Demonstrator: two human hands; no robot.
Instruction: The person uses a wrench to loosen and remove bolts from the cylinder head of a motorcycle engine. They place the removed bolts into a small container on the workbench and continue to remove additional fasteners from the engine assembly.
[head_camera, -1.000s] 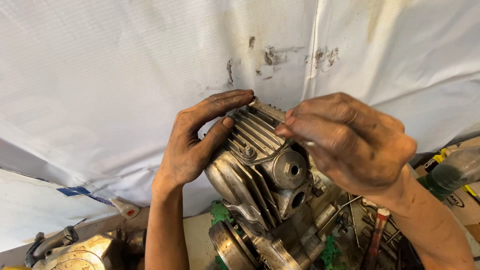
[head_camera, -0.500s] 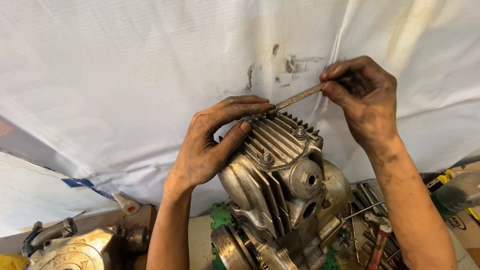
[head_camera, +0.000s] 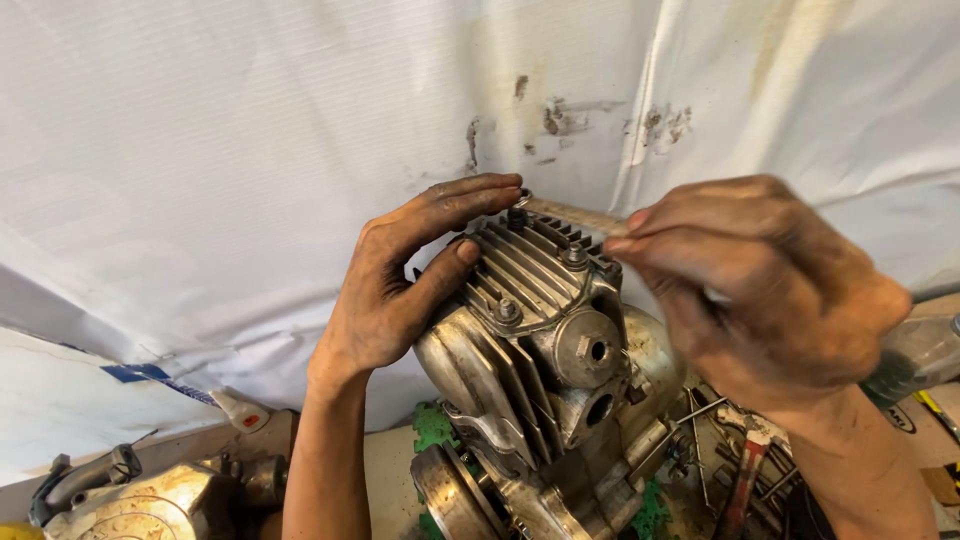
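Compared with half a second earlier, the right hand (head_camera: 770, 300) has come down from its raised position near the sheet and now sits lower and closer to the camera, beside the finned engine head (head_camera: 535, 275). The thin metal rod (head_camera: 575, 214) it pinches, formerly angled upward, now lies nearly level across the top of the fins, its ringed end meeting the left hand's (head_camera: 400, 290) fingertips (head_camera: 500, 190).

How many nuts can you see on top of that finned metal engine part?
3. One nut sits at the near left corner, one at the right by the right hand, one at the far edge under the left hand's fingertips. A fourth may be hidden.
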